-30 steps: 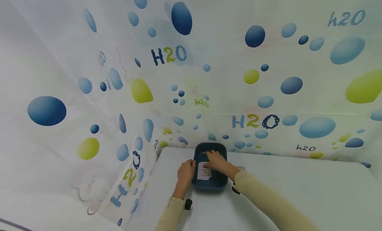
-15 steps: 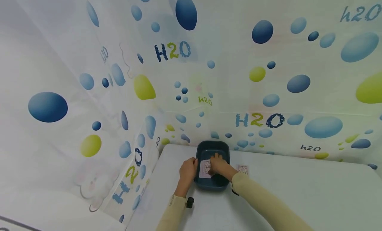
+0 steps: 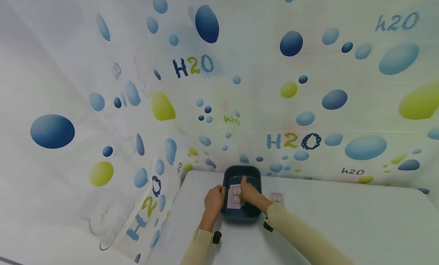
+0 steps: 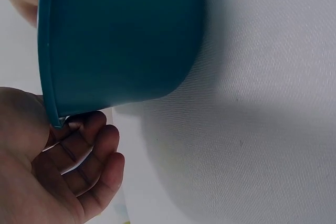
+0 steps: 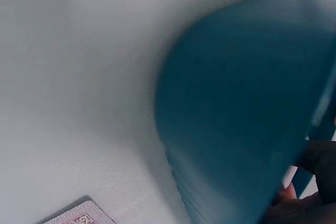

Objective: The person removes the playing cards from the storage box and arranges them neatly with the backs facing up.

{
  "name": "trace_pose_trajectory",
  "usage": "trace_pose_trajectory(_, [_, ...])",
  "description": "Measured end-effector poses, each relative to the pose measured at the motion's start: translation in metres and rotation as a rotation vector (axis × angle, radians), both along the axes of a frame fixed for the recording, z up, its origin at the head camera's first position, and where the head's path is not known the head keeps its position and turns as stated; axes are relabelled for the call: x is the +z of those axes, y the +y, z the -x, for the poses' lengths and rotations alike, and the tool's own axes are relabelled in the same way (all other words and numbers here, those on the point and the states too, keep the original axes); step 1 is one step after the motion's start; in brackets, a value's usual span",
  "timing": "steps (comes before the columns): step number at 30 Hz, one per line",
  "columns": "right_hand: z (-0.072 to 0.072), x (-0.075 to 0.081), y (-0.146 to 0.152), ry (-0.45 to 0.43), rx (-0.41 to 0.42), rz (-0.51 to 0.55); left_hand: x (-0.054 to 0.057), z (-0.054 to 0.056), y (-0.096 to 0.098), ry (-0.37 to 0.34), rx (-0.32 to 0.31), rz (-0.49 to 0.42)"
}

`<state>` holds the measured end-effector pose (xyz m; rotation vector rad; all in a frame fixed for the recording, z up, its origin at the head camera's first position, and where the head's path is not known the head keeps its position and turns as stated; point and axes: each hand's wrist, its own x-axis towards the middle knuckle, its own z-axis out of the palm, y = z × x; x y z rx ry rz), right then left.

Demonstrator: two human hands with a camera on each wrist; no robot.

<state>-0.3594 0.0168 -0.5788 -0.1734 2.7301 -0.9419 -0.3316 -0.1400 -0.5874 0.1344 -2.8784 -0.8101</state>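
A dark teal plastic tub (image 3: 241, 218) stands on the white table near the wall. My left hand (image 3: 214, 198) grips its left rim; in the left wrist view, the curled fingers (image 4: 86, 169) lie under the rim's outer edge. Several playing cards (image 3: 234, 196) with patterned backs lie overlapped inside the tub. Reaching over the right side, my right hand (image 3: 249, 192) pinches the right edge of these cards. The tub wall (image 5: 231, 103) hides most of this hand in the right wrist view. One more playing card (image 3: 276, 198) lies face down on the table, right of the tub.
A white wall sheet (image 3: 253, 105) with blue and green drops rises behind the table and along its left. The white tabletop (image 3: 343, 215) stretches to the right. Dark wrist cameras (image 3: 217, 237) sit at both wrists.
My right hand has come down from above the cards to their right edge, inside the tub. The left hand stays on the rim. The head view has shifted slightly.
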Motion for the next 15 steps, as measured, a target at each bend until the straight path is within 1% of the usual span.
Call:
trace_pose_trajectory(4, [0.0,0.006,0.009,0.005,0.051,0.158,-0.002,-0.001,0.002,0.017,0.0,0.005])
trace_pose_trajectory(8, [-0.002,0.017,0.019,-0.05,0.058,0.294,-0.002,-0.002,0.003,0.022,-0.005,0.013])
trace_pose_trajectory(11, [-0.006,0.026,0.027,-0.054,0.073,0.354,-0.002,-0.003,0.003,0.018,0.002,0.008])
trace_pose_trajectory(15, [-0.009,0.032,0.041,-0.049,0.083,0.436,-0.001,-0.002,0.004,0.03,0.014,0.021])
